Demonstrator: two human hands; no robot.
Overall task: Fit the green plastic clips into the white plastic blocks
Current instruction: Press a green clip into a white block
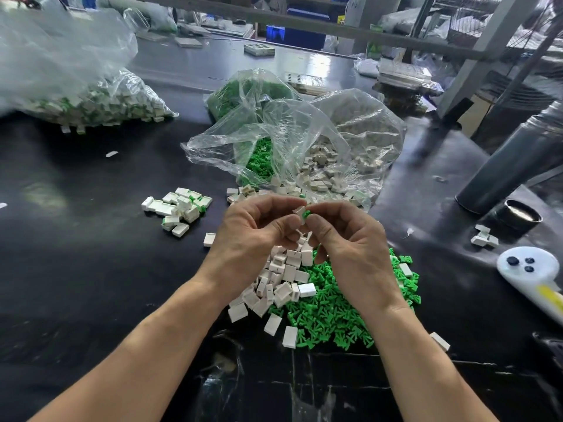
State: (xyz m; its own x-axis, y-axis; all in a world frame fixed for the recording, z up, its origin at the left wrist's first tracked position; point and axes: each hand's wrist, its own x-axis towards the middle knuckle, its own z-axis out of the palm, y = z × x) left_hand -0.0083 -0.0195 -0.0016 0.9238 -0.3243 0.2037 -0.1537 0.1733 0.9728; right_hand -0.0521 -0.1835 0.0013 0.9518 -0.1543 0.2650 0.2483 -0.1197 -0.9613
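My left hand (259, 229) pinches a small white plastic block (299, 211) between thumb and fingers, held above the table. My right hand (347, 239) pinches a green plastic clip (305, 215) against that block's end. Below the hands lies a loose heap of white blocks (280, 281) and, to its right, a heap of green clips (332, 315). A small pile of blocks with green clips in them (179, 210) lies to the left.
Open clear bags hold green clips (259, 166) and white blocks (338, 166) behind the hands; another bag of clipped blocks (91, 102) sits far left. A grey tube (515, 159) and a white controller (530, 272) lie at the right on the black table (91, 269).
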